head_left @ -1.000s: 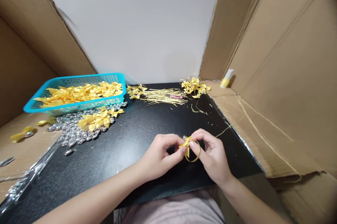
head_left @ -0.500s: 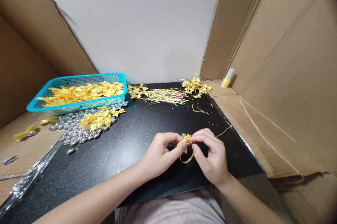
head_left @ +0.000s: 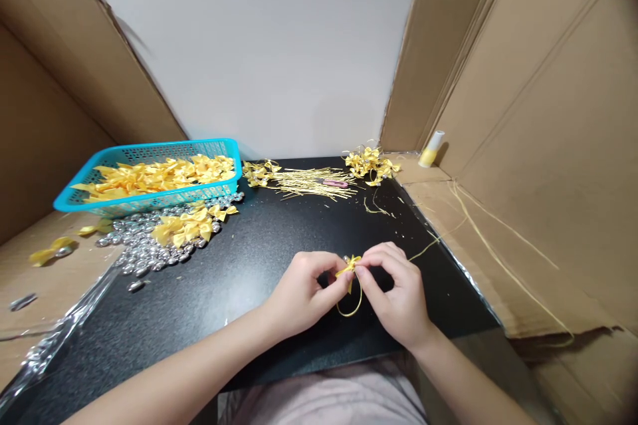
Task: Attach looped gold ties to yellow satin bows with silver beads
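Observation:
Between my hands, over the near part of the black table, is a small yellow ribbon bow [head_left: 353, 263] with a silvery bead at its top. My left hand [head_left: 314, 285] pinches the bow's left side between thumb and fingers. A thin yellow cord [head_left: 353, 313] hangs from the bow in a loop. My right hand [head_left: 396, 292] is closed, thumb and forefinger pressed together at the bow's right side, where the cord meets it. Fingertips hide the exact spot where cord and bow join.
A turquoise basket [head_left: 149, 197] of yellow bows stands at left, with silver beads [head_left: 144, 249] and more bows [head_left: 184, 229] before it. Cut cords [head_left: 314, 183], a pink clip [head_left: 335, 183] and finished-looking bow pieces [head_left: 371, 164] lie at the back. A thread spool [head_left: 431, 149] stands right. Cardboard walls flank the table.
The right thumb has moved up and in against the forefinger at the bow. The hanging loop looks narrower and has shifted slightly left. My left hand keeps its pinch.

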Available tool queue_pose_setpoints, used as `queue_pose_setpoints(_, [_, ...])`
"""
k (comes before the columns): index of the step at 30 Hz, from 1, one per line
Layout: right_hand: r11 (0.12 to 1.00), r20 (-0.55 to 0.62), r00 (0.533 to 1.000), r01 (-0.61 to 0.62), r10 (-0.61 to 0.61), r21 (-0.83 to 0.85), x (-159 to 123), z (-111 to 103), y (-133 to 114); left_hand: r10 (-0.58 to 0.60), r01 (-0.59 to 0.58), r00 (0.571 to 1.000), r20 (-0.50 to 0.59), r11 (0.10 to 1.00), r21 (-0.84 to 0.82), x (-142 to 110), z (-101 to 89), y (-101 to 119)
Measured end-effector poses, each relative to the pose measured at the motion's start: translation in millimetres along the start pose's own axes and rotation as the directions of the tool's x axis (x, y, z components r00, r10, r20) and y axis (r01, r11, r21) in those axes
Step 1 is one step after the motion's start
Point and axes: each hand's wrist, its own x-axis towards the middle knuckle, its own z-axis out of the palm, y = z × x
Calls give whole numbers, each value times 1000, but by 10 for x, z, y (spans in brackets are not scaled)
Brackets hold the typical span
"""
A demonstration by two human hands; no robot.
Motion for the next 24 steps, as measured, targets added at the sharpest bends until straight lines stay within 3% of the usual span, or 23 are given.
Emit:
queue_pose_setpoints(13, [966, 119, 974, -211, 194, 153, -3, 90, -9, 161, -157, 986, -41, 984, 81, 24, -24, -24])
queue_pose_setpoints(19, [909, 190, 939, -330, 288, 254, -7, 127, 42, 350, -331, 936, -32, 909, 252, 42, -44, -61])
queue_pose_setpoints(21, [895, 204, 933, -347, 297, 280, -11, 103, 63, 308, -290, 950, -54, 931, 223, 42, -47, -59])
queue_pose_setpoints(24, [923, 106, 958, -284, 265, 258, -16, 33, 60, 102, -95, 992, -77, 992, 88, 36, -50, -45])
